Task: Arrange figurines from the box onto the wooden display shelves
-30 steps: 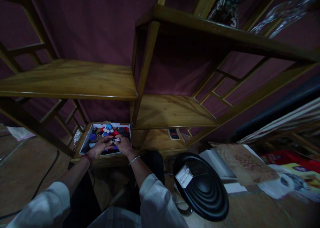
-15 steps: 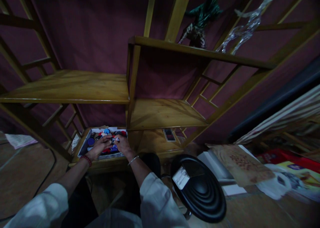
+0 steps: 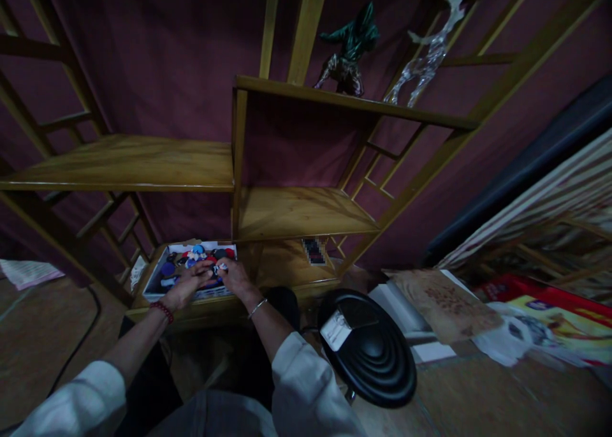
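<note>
A shallow white box on the low shelf holds several small colourful toy figures, some blue, red and dark. My left hand, with a red bead bracelet at its wrist, reaches over the box with its fingers stretched out on the pieces. Just right of it, my right hand, wearing a silver bangle, has thumb and fingers closed on a small white-and-purple figure. The fingertips of both hands are close together. What lies under the left palm is hidden.
The wooden shelf unit rises in front. A green-hooded figurine and a clear deer statue stand on the upper shelf. To my right are a black ridged oval seat, a small white box, cardboard and plastic bags.
The view has shifted, so shelf and seat appear further left. My left fingers have moved slightly over the pieces; my right hand keeps its hold on the small figure.
</note>
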The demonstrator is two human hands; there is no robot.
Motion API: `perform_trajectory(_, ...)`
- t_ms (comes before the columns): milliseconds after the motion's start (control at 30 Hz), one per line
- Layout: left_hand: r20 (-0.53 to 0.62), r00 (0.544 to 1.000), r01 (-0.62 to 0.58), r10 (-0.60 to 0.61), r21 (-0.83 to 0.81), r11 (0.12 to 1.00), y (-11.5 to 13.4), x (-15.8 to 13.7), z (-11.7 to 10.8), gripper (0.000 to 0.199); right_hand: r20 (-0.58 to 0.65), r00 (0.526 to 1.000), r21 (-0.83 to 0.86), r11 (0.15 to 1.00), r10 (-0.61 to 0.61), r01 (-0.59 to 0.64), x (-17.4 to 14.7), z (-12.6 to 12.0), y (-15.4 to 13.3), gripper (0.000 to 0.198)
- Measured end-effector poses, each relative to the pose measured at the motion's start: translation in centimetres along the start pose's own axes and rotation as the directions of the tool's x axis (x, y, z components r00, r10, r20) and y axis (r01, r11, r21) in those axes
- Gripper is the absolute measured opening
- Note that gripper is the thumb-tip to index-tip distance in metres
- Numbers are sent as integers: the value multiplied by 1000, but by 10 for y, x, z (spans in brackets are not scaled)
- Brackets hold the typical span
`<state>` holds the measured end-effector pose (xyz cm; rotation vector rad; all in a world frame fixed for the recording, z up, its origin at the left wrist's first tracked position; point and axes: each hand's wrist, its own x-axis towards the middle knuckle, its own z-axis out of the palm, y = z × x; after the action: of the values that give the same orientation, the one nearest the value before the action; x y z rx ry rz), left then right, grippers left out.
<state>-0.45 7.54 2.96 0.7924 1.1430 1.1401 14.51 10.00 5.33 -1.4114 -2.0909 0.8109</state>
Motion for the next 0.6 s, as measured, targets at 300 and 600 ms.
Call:
perform_trajectory(300, -57, 994, -96, 90, -105, 990, 10, -21, 27, 40, -90, 996, -4, 1000, 2, -3, -10, -7, -2, 28)
perform_trajectory(600, -72, 995, -82, 67, -232, 969, 19, -43, 42, 33, -139, 990, 147, 988, -28, 48, -30, -20, -9, 26)
